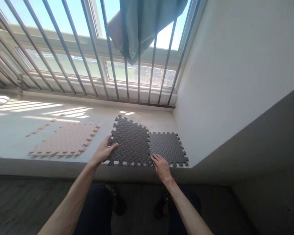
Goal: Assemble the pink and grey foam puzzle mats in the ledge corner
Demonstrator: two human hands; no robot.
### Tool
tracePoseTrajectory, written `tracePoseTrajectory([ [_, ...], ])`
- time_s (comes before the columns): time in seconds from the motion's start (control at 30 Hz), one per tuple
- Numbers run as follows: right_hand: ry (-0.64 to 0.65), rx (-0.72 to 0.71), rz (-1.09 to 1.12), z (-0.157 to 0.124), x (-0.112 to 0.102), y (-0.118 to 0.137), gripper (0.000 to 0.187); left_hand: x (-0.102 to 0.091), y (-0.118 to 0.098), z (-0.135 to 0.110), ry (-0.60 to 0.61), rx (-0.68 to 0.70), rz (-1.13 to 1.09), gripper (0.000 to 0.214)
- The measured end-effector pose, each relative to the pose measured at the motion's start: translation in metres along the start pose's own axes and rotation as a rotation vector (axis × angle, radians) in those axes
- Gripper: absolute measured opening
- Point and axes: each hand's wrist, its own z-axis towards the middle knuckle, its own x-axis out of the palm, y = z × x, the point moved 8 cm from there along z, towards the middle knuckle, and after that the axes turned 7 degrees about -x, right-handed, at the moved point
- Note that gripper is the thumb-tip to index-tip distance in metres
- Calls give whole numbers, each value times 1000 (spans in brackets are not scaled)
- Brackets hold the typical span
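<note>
Two dark grey foam puzzle mats lie side by side on the white ledge. My left hand (105,150) grips the left edge of the left grey mat (131,143), thumb on top and the other fingers partly hidden at its edge. That mat is tilted, its left side raised off the ledge. The right grey mat (168,148) lies flat, and its toothed edge meets the left one's at a seam. At the front end of this seam, my right hand (161,166) rests with fingers stretched out on the mats, pressing rather than grasping.
A pink foam puzzle mat (66,138) lies to the left on the ledge (5,140), a loose toothed edge strip (42,128) beside it. Metal bars (98,65) and a window run behind. A wall (222,65) bounds the right. Grey-green cloth (147,26) hangs beyond the bars.
</note>
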Motion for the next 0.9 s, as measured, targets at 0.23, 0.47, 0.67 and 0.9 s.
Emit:
tracePoseTrajectory([
  [0.23,15,-48,-15,0,1,-2,47,-11,-14,-15,-70,68,15,73],
  [0.47,-138,323,606,9,-21,-14,45,-41,6,-31,-43,41,-85,76],
  [0.67,-216,819,1449,-1,4,-1,76,-31,53,-41,107,-101,-394,75],
  [0.9,-310,682,1604,-3,4,26,83,-22,127,-67,69,-256,-856,46],
])
